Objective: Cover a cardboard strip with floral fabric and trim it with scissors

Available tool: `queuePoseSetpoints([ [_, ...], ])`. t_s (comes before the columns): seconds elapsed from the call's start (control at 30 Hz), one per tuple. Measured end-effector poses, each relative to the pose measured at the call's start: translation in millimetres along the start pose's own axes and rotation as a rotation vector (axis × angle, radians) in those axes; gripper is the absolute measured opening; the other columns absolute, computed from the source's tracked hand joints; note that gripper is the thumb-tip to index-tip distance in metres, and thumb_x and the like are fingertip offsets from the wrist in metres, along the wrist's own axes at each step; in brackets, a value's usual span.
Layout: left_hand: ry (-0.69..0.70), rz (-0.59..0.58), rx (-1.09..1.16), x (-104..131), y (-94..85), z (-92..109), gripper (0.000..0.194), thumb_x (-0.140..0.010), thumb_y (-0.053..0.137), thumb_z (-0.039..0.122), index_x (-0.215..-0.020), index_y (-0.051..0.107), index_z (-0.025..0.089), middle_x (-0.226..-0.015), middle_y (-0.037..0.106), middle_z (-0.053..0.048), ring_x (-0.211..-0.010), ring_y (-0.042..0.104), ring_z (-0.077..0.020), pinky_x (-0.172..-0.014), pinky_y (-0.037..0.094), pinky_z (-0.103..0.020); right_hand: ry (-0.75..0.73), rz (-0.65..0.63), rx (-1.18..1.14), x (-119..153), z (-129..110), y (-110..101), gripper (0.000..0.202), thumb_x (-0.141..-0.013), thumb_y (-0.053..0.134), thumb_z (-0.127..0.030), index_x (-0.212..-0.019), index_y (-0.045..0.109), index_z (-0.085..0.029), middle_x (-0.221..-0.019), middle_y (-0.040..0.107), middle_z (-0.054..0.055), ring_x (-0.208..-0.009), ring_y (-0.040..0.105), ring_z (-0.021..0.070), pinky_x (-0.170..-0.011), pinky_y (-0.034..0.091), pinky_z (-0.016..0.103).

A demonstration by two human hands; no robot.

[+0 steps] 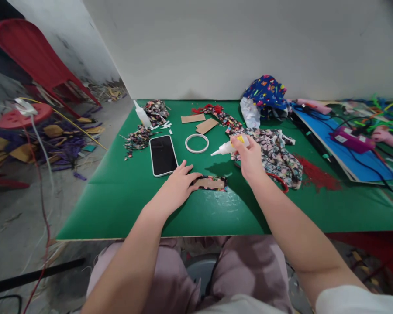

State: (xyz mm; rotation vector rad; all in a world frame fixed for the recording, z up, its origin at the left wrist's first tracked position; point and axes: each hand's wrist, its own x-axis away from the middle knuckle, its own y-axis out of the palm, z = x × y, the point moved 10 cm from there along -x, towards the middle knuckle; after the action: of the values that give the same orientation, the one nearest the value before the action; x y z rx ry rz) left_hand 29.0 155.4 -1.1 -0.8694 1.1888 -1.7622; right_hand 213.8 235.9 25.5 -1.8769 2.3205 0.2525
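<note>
Pressing its flat, slightly spread fingers on the fabric-edged cardboard piece (210, 183), seemingly to pin it down, the left hand (177, 188) steadies it while the right hand (250, 160), fingers curled around a glue bottle (229, 147), holds its nozzle tilted above and just beyond those fingertips.

One head-worn view only, looking forward and down from above the seated person's lap onto the green table (118, 205). Near edge of table close below; far edge meets the white wall (236, 43). Floor and red chair (36, 52) visible far left. No second view to share.
</note>
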Motion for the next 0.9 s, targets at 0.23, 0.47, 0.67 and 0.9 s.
queuePoseSetpoints([
  [0.23, -0.043, 0.228, -0.172, 3.0, -11.7, 4.3, 0.043, -0.091, 0.031, 0.021, -0.129, 0.048, 0.01, -0.137, 0.041, -0.02, -0.132, 0.031, -0.0307, -0.107, 0.029, -0.045, 0.066, 0.029, -0.057, -0.9, 10.9, -1.8, 0.03, -0.068, 0.062, -0.046, -0.064, 0.049, -0.019, -0.059, 0.045, -0.005, -0.051, 0.04, 0.0065, -0.046, 0.035, 0.019],
  [0.47, -0.129, 0.263, -0.151, 9.2, 1.3, 46.3, 0.074, -0.078, 0.039, 0.066, -0.132, 0.043, 0.015, -0.138, 0.04, -0.022, -0.127, 0.036, -0.0373, -0.099, 0.033, -0.051, 0.044, -0.018, -0.001, -1.5, 11.9, 3.8, 0.033, -0.073, 0.056, -0.049, -0.065, 0.043, -0.02, -0.06, 0.04, -0.005, -0.051, 0.039, 0.0071, -0.048, 0.037, 0.021],
  [0.67, -0.035, 0.186, -0.18, 4.9, 18.8, 54.9, 0.06, -0.083, 0.044, 0.054, -0.132, 0.044, 0.019, -0.14, 0.038, -0.02, -0.132, 0.029, -0.0372, -0.106, 0.021, -0.055, -0.042, -0.015, 0.01, 0.7, 2.7, 3.4, 0.036, -0.078, 0.052, -0.051, -0.062, 0.048, -0.019, -0.059, 0.044, -0.004, -0.054, 0.042, 0.0084, -0.052, 0.036, 0.022],
  [0.9, 0.056, 0.163, -0.213, 7.3, 11.0, 55.4, 0.058, -0.083, 0.041, 0.058, -0.125, 0.051, 0.02, -0.136, 0.045, -0.017, -0.134, 0.025, -0.0373, -0.105, 0.017, -0.062, -0.053, -0.009, 0.019, 2.6, 1.7, 2.0, 0.046, -0.083, 0.043, -0.053, -0.062, 0.061, -0.017, -0.061, 0.053, -0.001, -0.059, 0.048, 0.0103, -0.057, 0.039, 0.023],
])
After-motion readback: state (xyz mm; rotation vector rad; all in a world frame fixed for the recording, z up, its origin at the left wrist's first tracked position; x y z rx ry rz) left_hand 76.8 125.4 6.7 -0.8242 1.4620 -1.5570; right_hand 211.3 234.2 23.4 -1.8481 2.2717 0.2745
